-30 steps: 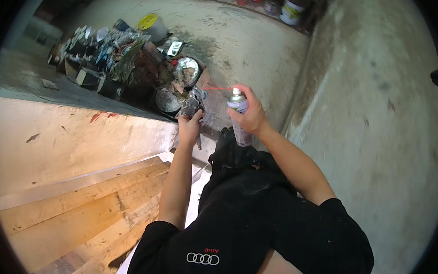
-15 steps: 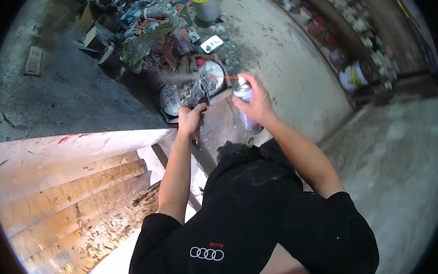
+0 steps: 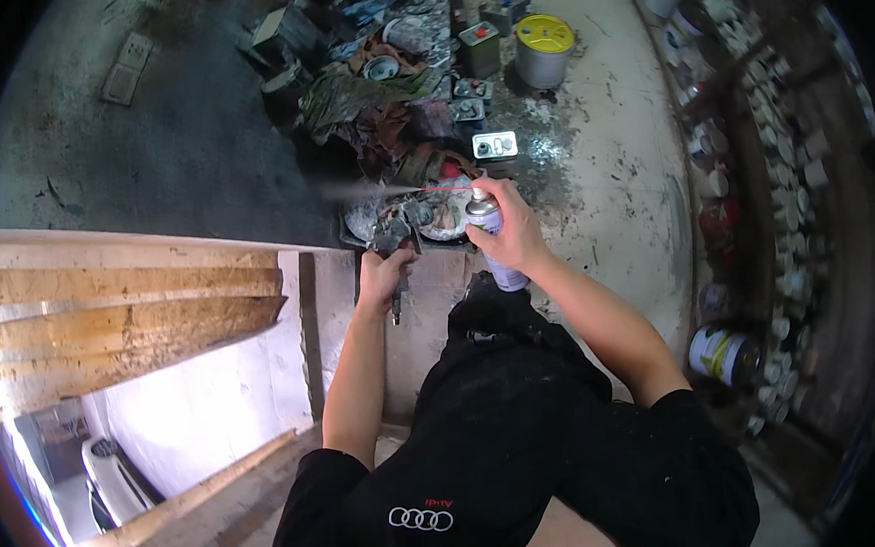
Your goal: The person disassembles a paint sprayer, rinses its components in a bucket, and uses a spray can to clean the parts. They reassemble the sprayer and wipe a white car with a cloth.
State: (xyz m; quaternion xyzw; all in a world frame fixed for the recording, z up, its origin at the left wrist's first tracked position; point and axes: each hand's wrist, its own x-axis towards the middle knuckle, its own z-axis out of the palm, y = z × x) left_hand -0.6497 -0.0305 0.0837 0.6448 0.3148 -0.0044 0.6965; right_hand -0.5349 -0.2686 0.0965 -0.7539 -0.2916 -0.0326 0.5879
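My left hand (image 3: 386, 275) is closed around the grip of a dark metal spray gun (image 3: 395, 230), whose thin end points down below my fist. To its right, my right hand (image 3: 510, 227) holds a pale lilac aerosol can (image 3: 501, 270) upright with a finger on its top. A thin red straw (image 3: 442, 188) sticks out leftward from the nozzle, and a white mist streams from it past the gun's upper end. Under the gun lie two round, paint-spattered pieces, one of them a whitish disc (image 3: 454, 212); my hands and the gun partly cover them.
Stained rags (image 3: 362, 98) and tins are heaped beyond my hands. A rectangular metal can (image 3: 495, 146) and a yellow-lidded bucket (image 3: 546, 51) stand right of the heap. Paint pots crowd the shelves (image 3: 789, 202) at far right. A dark wall (image 3: 199, 148) rises at left above a boarded opening (image 3: 129, 302).
My view has swung, so the bench and shelves sit differently in the picture. Both hands keep their holds and appear slightly lower; the mist still blows leftward.
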